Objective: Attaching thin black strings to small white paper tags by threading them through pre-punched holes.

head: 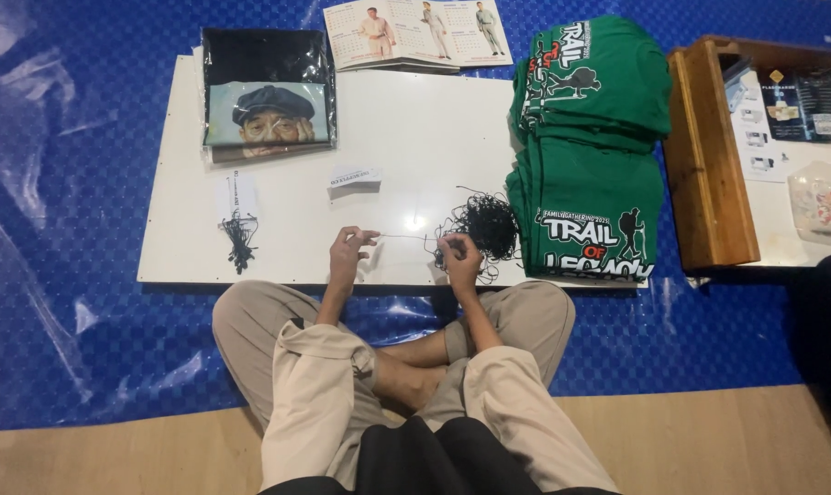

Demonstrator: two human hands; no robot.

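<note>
I sit cross-legged at a white board (406,137) laid on a blue sheet. My left hand (349,254) pinches one end of a thin black string (406,237) near the board's front edge. My right hand (459,259) grips the same string at the edge of a tangled heap of black strings (485,223). The string runs taut between the two hands. A small white paper tag (354,180) lies just beyond my left hand.
A stack of folded green printed shirts (592,147) lies on the board's right end. A bagged black garment (267,92) sits at the back left, an open booklet (417,33) behind it. A small bundle of tagged strings (238,225) lies left. A wooden low table (709,147) stands right.
</note>
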